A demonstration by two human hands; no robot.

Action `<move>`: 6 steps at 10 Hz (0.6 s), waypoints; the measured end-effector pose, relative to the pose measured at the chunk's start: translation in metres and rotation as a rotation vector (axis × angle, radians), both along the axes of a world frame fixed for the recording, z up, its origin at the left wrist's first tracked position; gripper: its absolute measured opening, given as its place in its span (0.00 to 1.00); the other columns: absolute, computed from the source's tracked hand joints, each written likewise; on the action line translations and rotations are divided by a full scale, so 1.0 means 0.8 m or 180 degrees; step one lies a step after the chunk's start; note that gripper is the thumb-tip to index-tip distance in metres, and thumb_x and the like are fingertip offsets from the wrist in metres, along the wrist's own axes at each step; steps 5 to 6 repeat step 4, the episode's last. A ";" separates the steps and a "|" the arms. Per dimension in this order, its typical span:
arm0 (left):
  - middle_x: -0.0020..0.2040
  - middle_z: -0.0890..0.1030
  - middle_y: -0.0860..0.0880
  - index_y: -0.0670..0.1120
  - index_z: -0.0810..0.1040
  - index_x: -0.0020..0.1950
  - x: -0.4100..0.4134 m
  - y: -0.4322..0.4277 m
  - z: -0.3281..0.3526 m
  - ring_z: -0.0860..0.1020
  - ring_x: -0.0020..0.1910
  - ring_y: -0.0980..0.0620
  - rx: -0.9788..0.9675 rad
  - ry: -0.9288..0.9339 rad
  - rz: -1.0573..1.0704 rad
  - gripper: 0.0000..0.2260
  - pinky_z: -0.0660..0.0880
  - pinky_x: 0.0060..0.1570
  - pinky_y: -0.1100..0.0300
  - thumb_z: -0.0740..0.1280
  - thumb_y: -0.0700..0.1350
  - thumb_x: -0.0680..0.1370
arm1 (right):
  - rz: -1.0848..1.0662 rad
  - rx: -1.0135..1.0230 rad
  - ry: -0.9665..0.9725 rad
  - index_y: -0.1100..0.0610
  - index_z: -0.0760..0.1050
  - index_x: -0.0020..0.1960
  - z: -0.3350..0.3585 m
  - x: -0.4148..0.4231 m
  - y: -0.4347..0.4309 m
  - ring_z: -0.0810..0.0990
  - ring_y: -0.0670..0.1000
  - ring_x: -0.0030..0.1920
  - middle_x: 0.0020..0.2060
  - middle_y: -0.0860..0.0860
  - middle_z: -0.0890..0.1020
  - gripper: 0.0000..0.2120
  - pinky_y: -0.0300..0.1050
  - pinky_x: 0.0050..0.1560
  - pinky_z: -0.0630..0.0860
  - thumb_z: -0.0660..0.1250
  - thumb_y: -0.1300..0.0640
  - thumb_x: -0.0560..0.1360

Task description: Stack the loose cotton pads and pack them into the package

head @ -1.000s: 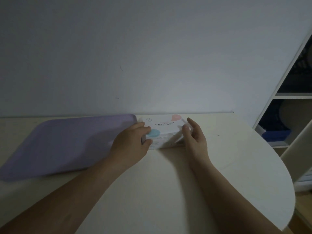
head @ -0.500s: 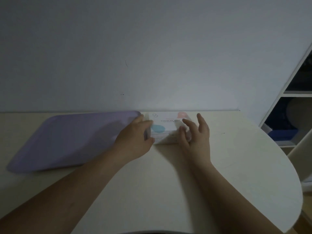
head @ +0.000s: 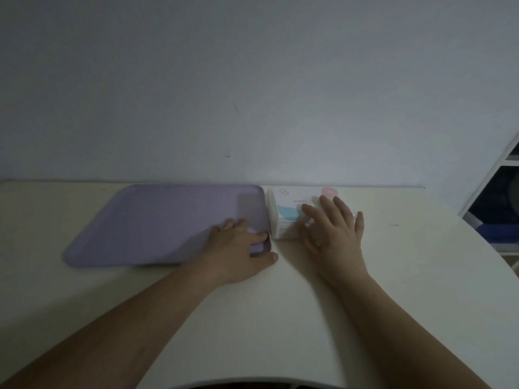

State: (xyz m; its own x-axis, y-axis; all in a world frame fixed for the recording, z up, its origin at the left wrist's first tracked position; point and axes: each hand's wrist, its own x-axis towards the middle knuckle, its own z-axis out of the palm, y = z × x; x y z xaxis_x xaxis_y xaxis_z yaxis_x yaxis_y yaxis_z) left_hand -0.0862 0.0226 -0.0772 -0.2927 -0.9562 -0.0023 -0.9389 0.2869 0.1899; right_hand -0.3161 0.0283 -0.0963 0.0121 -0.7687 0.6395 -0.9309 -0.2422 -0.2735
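On a pale table (head: 280, 318) set against a plain wall (head: 252, 80), a lilac tray (head: 157, 220) lies flat at left. Your left hand (head: 238, 248) rests on the tray's near right corner, with its fingers laid loosely over the rim and its thumb on the tabletop just outside it, gripping nothing. Just beside the tray's right edge sits the white cotton pad package (head: 286, 209). It is printed with a small looped logo, a blue shape, a pink shape and a line of capitals beginning "COSMET"; the rest is covered. What the package holds cannot be seen. Your right hand (head: 334, 231) lies on top of its right half, fingers straight and spread. A white shelf unit (head: 500, 197) stands at far right.
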 end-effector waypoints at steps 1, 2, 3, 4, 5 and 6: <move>0.75 0.69 0.50 0.66 0.68 0.74 0.001 0.000 0.001 0.63 0.77 0.44 0.0029 0.0030 -0.0143 0.41 0.60 0.74 0.47 0.47 0.79 0.64 | -0.0031 0.0017 -0.0160 0.46 0.76 0.66 -0.001 0.000 0.000 0.63 0.58 0.79 0.74 0.52 0.73 0.18 0.73 0.75 0.51 0.64 0.44 0.78; 0.74 0.70 0.50 0.66 0.69 0.73 0.000 0.001 0.004 0.64 0.76 0.44 0.0040 0.0022 -0.0187 0.41 0.61 0.74 0.47 0.48 0.80 0.64 | 0.0003 0.0035 -0.0151 0.46 0.76 0.66 0.002 0.000 0.000 0.61 0.58 0.80 0.74 0.51 0.72 0.18 0.73 0.76 0.47 0.63 0.45 0.78; 0.77 0.68 0.48 0.64 0.70 0.74 0.002 0.003 0.009 0.63 0.78 0.44 0.0126 0.0085 -0.0193 0.39 0.60 0.76 0.46 0.53 0.80 0.68 | 0.0002 0.0018 -0.0103 0.47 0.75 0.68 0.004 0.006 0.006 0.60 0.57 0.81 0.76 0.53 0.71 0.20 0.72 0.77 0.45 0.61 0.45 0.78; 0.58 0.81 0.47 0.52 0.82 0.56 0.009 0.002 0.014 0.76 0.66 0.42 -0.0216 0.0632 -0.0249 0.32 0.71 0.66 0.50 0.55 0.75 0.72 | 0.0059 -0.0160 -0.0189 0.49 0.75 0.71 0.007 0.003 0.006 0.61 0.55 0.81 0.77 0.53 0.70 0.22 0.71 0.78 0.46 0.62 0.45 0.79; 0.58 0.81 0.47 0.52 0.82 0.56 0.009 0.002 0.014 0.76 0.66 0.42 -0.0216 0.0632 -0.0249 0.32 0.71 0.66 0.50 0.55 0.75 0.72 | 0.0059 -0.0160 -0.0189 0.49 0.75 0.71 0.007 0.003 0.006 0.61 0.55 0.81 0.77 0.53 0.70 0.22 0.71 0.78 0.46 0.62 0.45 0.79; 0.58 0.81 0.47 0.52 0.82 0.56 0.009 0.002 0.014 0.76 0.66 0.42 -0.0216 0.0632 -0.0249 0.32 0.71 0.66 0.50 0.55 0.75 0.72 | 0.0059 -0.0160 -0.0189 0.49 0.75 0.71 0.007 0.003 0.006 0.61 0.55 0.81 0.77 0.53 0.70 0.22 0.71 0.78 0.46 0.62 0.45 0.79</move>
